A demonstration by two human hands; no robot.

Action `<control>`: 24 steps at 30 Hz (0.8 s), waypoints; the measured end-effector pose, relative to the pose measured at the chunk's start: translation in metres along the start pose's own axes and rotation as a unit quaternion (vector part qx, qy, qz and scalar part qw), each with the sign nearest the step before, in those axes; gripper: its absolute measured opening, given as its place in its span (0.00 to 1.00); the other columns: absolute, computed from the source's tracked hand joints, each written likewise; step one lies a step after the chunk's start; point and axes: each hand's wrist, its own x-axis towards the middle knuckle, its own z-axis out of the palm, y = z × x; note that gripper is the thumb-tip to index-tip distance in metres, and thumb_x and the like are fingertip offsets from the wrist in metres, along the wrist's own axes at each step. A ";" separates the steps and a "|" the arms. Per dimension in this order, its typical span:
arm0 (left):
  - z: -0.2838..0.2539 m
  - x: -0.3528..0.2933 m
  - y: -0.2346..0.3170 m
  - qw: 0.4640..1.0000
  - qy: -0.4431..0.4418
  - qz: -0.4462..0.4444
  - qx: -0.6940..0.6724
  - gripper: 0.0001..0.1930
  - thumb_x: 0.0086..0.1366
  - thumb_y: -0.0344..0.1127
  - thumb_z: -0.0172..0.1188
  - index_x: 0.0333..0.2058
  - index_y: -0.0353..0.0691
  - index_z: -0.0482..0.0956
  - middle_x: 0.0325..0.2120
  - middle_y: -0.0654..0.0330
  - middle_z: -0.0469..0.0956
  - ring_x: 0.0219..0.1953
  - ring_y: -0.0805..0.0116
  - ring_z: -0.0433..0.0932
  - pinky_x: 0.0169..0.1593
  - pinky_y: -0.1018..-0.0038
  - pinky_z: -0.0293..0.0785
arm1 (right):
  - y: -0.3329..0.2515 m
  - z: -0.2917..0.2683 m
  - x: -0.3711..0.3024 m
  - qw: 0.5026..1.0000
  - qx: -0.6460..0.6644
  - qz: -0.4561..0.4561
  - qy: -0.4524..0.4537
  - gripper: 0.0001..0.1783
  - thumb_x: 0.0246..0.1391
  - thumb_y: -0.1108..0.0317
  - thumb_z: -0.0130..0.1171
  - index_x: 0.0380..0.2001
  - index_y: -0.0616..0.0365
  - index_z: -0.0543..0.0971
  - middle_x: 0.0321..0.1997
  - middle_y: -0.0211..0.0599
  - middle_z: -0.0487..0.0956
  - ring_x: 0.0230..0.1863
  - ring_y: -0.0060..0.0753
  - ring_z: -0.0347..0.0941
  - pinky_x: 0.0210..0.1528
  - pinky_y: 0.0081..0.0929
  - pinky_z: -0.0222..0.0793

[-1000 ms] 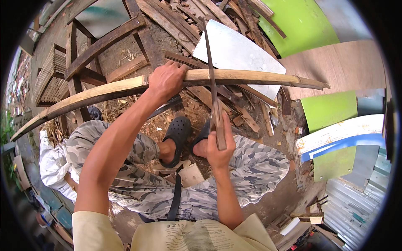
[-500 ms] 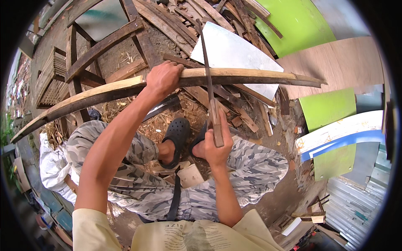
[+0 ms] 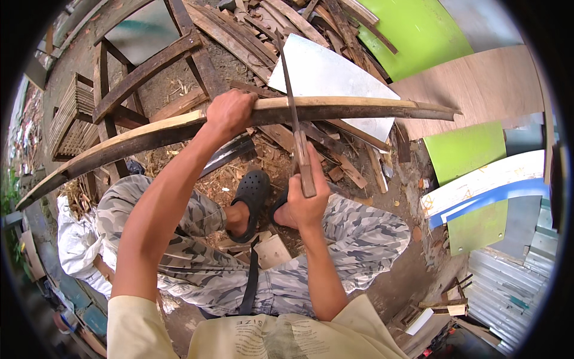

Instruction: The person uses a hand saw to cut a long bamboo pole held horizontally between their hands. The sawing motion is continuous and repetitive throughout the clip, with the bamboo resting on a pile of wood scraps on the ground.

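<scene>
A long piece of wood, pale along its top edge and dark on its side, stretches across in front of me; it looks bowed in this view. My left hand is closed over it left of the middle, with the fingers wrapped round its far side. My right hand grips the wooden handle of a handsaw, which I see nearly edge-on. The blade crosses the wood a short way right of my left hand, its tip pointing away from me. Whether it has cut into the wood cannot be made out.
Beyond the wood lie scrap boards and a white sheet. A dark wooden frame stands at left. Plywood, green panels and corrugated metal are on the right. My feet in dark clogs are below the wood.
My right hand and the handsaw have moved a little away from me and slightly left along the blade's line. My left hand keeps its grip; the wood has barely shifted.
</scene>
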 end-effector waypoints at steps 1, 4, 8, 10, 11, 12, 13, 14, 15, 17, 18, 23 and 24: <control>0.011 -0.006 -0.003 0.998 0.053 0.033 0.003 0.10 0.66 0.35 0.62 0.44 0.40 0.82 0.45 0.51 0.82 0.53 0.52 0.80 0.52 0.58 0.80 | 0.000 -0.003 -0.009 1.000 -0.014 -0.024 0.003 0.36 0.54 0.80 0.56 0.69 0.60 0.72 0.52 0.46 0.85 0.34 0.25 0.79 0.40 0.26 0.77; 0.015 -0.012 -0.008 0.993 0.091 0.074 0.002 0.11 0.67 0.34 0.59 0.46 0.41 0.82 0.44 0.50 0.82 0.53 0.52 0.81 0.53 0.58 0.81 | -0.006 -0.042 -0.082 0.998 -0.051 0.017 -0.030 0.34 0.55 0.79 0.55 0.67 0.69 0.71 0.53 0.55 0.85 0.43 0.36 0.84 0.46 0.30 0.78; 0.015 -0.012 -0.005 0.996 0.071 0.060 -0.004 0.12 0.67 0.34 0.60 0.47 0.41 0.82 0.45 0.51 0.82 0.53 0.51 0.80 0.53 0.58 0.81 | -0.018 -0.092 -0.163 0.992 -0.106 0.014 -0.065 0.32 0.56 0.79 0.53 0.66 0.75 0.69 0.56 0.59 0.83 0.53 0.43 0.84 0.55 0.34 0.78; 0.021 -0.018 -0.009 0.994 0.089 0.061 0.003 0.12 0.67 0.36 0.61 0.47 0.41 0.82 0.44 0.51 0.82 0.53 0.52 0.80 0.53 0.58 0.81 | -0.028 -0.094 -0.152 0.994 -0.090 0.010 -0.063 0.32 0.56 0.79 0.54 0.66 0.75 0.70 0.56 0.59 0.83 0.53 0.43 0.84 0.55 0.34 0.78; 0.022 -0.017 -0.011 0.992 0.101 0.068 0.008 0.13 0.67 0.38 0.63 0.46 0.41 0.82 0.44 0.51 0.82 0.53 0.52 0.80 0.52 0.57 0.81 | -0.024 -0.079 -0.124 0.993 -0.098 -0.025 -0.052 0.34 0.54 0.80 0.55 0.67 0.73 0.70 0.53 0.57 0.85 0.45 0.39 0.86 0.47 0.31 0.79; 0.023 -0.014 -0.010 0.991 0.114 0.073 0.015 0.13 0.67 0.40 0.64 0.46 0.41 0.82 0.44 0.51 0.82 0.53 0.52 0.80 0.52 0.57 0.82 | -0.019 -0.058 -0.085 0.992 -0.105 -0.062 -0.043 0.37 0.51 0.80 0.56 0.68 0.71 0.70 0.50 0.56 0.86 0.38 0.35 0.87 0.39 0.29 0.80; 0.019 -0.012 -0.006 0.996 0.070 0.058 0.012 0.14 0.66 0.42 0.65 0.46 0.41 0.82 0.43 0.51 0.83 0.53 0.52 0.81 0.52 0.57 0.82 | -0.016 -0.039 -0.044 0.997 -0.072 -0.019 -0.037 0.36 0.52 0.81 0.56 0.68 0.70 0.70 0.49 0.54 0.86 0.37 0.33 0.86 0.39 0.28 0.79; 0.007 -0.004 -0.003 0.998 0.032 0.046 0.012 0.15 0.66 0.44 0.65 0.46 0.41 0.82 0.43 0.52 0.83 0.52 0.52 0.81 0.52 0.57 0.82 | -0.015 -0.028 -0.029 0.998 -0.060 -0.011 -0.024 0.36 0.52 0.81 0.56 0.68 0.69 0.71 0.47 0.52 0.86 0.36 0.31 0.85 0.39 0.27 0.79; 0.002 -0.002 -0.004 1.000 -0.008 0.026 0.011 0.17 0.66 0.46 0.66 0.46 0.41 0.82 0.42 0.52 0.83 0.52 0.52 0.81 0.51 0.56 0.82 | -0.012 -0.015 -0.013 0.999 -0.044 -0.007 -0.017 0.36 0.52 0.81 0.56 0.68 0.68 0.71 0.46 0.50 0.86 0.36 0.29 0.84 0.39 0.27 0.79; 0.005 -0.001 -0.010 0.997 0.041 0.063 0.004 0.16 0.65 0.43 0.66 0.47 0.42 0.82 0.42 0.51 0.83 0.51 0.50 0.81 0.52 0.55 0.80 | -0.003 -0.011 -0.022 0.997 -0.058 -0.042 -0.004 0.35 0.52 0.81 0.57 0.67 0.69 0.72 0.45 0.51 0.86 0.35 0.29 0.84 0.38 0.27 0.79; 0.012 -0.006 -0.012 0.995 0.058 0.078 -0.004 0.15 0.64 0.41 0.66 0.48 0.43 0.82 0.42 0.51 0.83 0.51 0.48 0.82 0.52 0.55 0.80 | 0.001 -0.013 -0.030 0.996 -0.065 -0.054 -0.003 0.35 0.52 0.80 0.58 0.67 0.69 0.72 0.45 0.51 0.86 0.35 0.30 0.84 0.38 0.28 0.79; 0.000 -0.004 -0.005 0.999 0.001 0.046 -0.025 0.14 0.64 0.40 0.66 0.45 0.42 0.83 0.42 0.51 0.84 0.51 0.49 0.82 0.53 0.55 0.80 | 0.018 -0.098 -0.183 0.990 -0.127 0.015 -0.058 0.29 0.58 0.76 0.57 0.62 0.79 0.71 0.53 0.63 0.83 0.53 0.49 0.85 0.54 0.40 0.79; 0.005 -0.003 -0.008 0.999 0.005 0.036 -0.023 0.13 0.64 0.40 0.66 0.45 0.42 0.83 0.42 0.51 0.84 0.51 0.49 0.82 0.53 0.55 0.80 | 0.014 -0.094 -0.175 0.991 -0.124 0.003 -0.059 0.29 0.58 0.76 0.57 0.63 0.78 0.71 0.52 0.62 0.84 0.52 0.48 0.85 0.53 0.39 0.79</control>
